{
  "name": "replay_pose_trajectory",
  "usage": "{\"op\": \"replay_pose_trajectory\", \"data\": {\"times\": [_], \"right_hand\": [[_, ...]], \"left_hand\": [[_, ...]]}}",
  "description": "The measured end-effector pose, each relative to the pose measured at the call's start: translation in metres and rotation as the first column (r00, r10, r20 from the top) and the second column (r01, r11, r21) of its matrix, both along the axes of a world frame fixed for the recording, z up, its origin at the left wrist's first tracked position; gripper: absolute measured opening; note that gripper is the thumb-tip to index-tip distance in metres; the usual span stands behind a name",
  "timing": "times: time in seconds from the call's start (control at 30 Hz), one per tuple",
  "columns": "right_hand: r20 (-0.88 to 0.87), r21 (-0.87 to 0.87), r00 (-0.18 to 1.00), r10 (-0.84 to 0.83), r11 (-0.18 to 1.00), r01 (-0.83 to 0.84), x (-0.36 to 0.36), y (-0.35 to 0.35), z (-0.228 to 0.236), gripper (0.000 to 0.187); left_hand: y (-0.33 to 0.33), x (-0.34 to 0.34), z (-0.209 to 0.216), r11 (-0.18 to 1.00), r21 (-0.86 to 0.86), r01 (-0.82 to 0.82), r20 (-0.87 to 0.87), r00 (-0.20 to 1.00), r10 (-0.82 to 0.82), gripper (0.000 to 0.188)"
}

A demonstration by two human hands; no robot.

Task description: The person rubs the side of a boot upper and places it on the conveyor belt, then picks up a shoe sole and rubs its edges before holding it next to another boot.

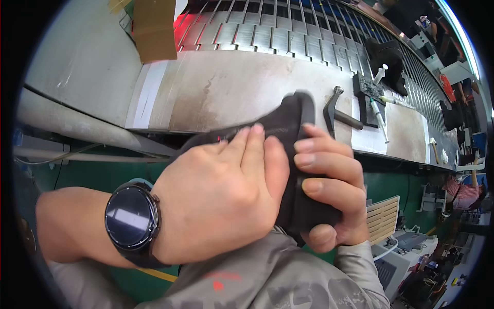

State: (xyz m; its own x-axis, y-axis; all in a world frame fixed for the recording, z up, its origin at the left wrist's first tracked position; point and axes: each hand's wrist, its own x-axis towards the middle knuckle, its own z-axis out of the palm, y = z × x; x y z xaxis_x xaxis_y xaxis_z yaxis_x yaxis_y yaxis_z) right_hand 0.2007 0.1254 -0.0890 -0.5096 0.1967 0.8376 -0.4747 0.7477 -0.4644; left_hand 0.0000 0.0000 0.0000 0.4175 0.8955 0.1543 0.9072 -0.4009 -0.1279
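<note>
A dark shoe [272, 119] is held up in front of my body, over the near edge of the metal bench. My left hand [221, 190], with a round black watch [133, 216] on its wrist, lies across the upper with fingers and thumb close together, pressed against it. From the right, my right hand [334, 180] wraps round the sole, its fingertips resting along the sole edge. Much of the upper is hidden behind my left hand. Beyond my right hand, a hammer [342, 119] lies on the bench.
Beside the hammer stands a black block [364, 85] with several syringes [379, 121] on and about it. A slatted metal conveyor [267, 37] runs behind, carrying another dark shoe [388, 59]. A cardboard piece [154, 28] stands at the back left, near a pale pipe [77, 123].
</note>
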Motion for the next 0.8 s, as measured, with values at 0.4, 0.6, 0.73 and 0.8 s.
{"op": "replay_pose_trajectory", "data": {"times": [0.4,0.6,0.73,0.8], "right_hand": [[0.355,-0.515,0.902,-0.245,0.754,0.408,-0.004,0.004,-0.109,0.083],[0.433,-0.636,0.842,-0.322,0.553,0.539,-0.025,0.011,-0.087,0.049],[0.399,-0.71,0.826,-0.398,0.436,0.553,-0.028,0.005,-0.094,0.029],[0.344,-0.763,0.837,-0.425,0.394,0.513,-0.029,0.002,-0.094,0.026]], "left_hand": [[0.04,0.008,-0.188,0.963,0.232,-0.141,0.427,0.904,0.029,0.083],[0.06,-0.014,-0.155,0.985,-0.036,-0.169,0.464,0.87,0.166,0.13],[0.061,-0.014,-0.172,0.98,0.005,-0.2,0.444,0.878,0.177,0.14],[0.06,-0.013,-0.174,0.979,0.002,-0.203,0.459,0.87,0.179,0.139]]}}
